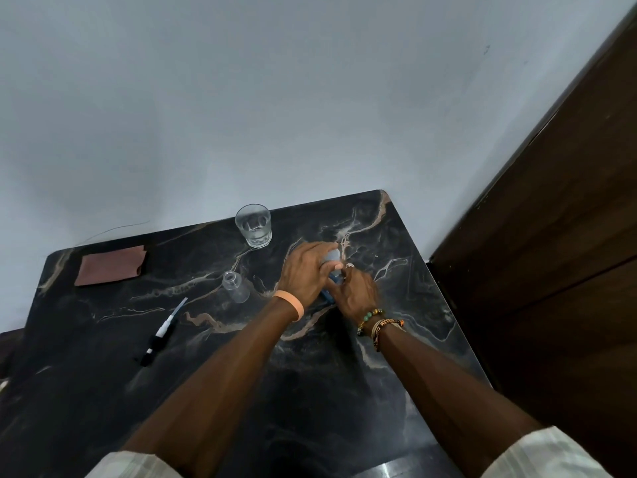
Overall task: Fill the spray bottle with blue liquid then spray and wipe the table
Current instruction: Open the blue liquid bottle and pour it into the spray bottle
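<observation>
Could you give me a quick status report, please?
Left hand grips the cap, right hand holds the blue bottle. Spray bottle open, looks empty; sprayer head lying aside. Glass behind, apart.

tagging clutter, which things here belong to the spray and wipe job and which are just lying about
Job: small clear open spray bottle; black-and-white pump head with tube; blue plastic bottle; flat brown cloth; dark marble table.
Lying about: clear glass tumbler of water, probably.

Black table (pixel 241 391) veined white and tan, reddish-brown cloth (pixel 111 265), blue bottle (pixel 331 282), clear glass (pixel 253 225).
</observation>
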